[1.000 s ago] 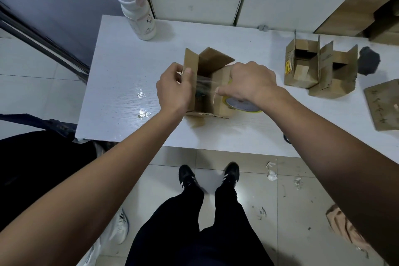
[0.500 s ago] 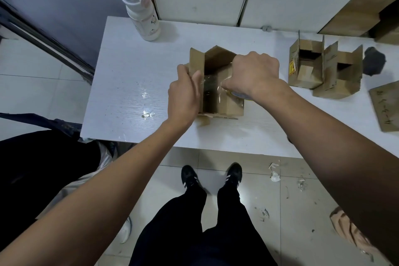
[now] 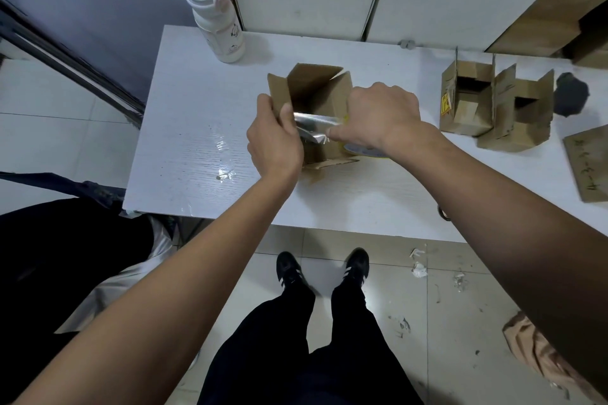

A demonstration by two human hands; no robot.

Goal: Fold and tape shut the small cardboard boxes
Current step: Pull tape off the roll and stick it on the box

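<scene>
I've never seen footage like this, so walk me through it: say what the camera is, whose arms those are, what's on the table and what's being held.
There is one picture, from a camera on a person's head, looking down past their own bare arms. The left hand grips a flap of an open cardboard box. The right hand holds a tape roll and stretches a clear tape strip across to the left hand. On the white table also stand a white bottle and two more open boxes.
</scene>
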